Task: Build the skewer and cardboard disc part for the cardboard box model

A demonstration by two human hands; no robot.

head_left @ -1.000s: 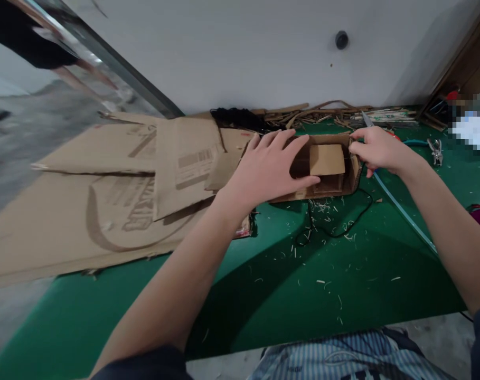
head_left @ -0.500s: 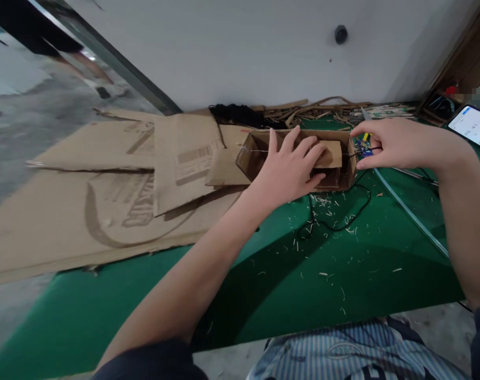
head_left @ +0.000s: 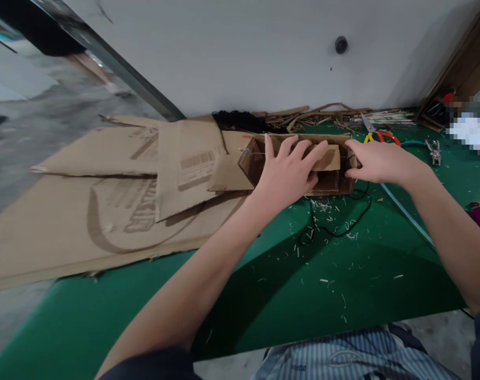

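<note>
A small open cardboard box [head_left: 255,163] lies on its side on the green table [head_left: 342,274], its opening toward me. My left hand [head_left: 289,171] rests over the box's front with fingers spread, touching a small cardboard flap [head_left: 330,158] inside. My right hand [head_left: 376,161] is at the box's right end, fingers curled against its edge. A black cord [head_left: 335,224] runs out from under the box onto the table.
Large flattened cardboard sheets [head_left: 116,195] cover the table's left half. Cardboard strips [head_left: 314,113] and a black bundle [head_left: 240,120] lie along the wall. Scissors with red and yellow handles [head_left: 376,135], pliers [head_left: 434,150] and a pale tube [head_left: 406,214] lie at right. Small scraps litter the table.
My right hand has moved down and left from beside the box onto its right end. My left hand stays on the box front, shifted slightly.
</note>
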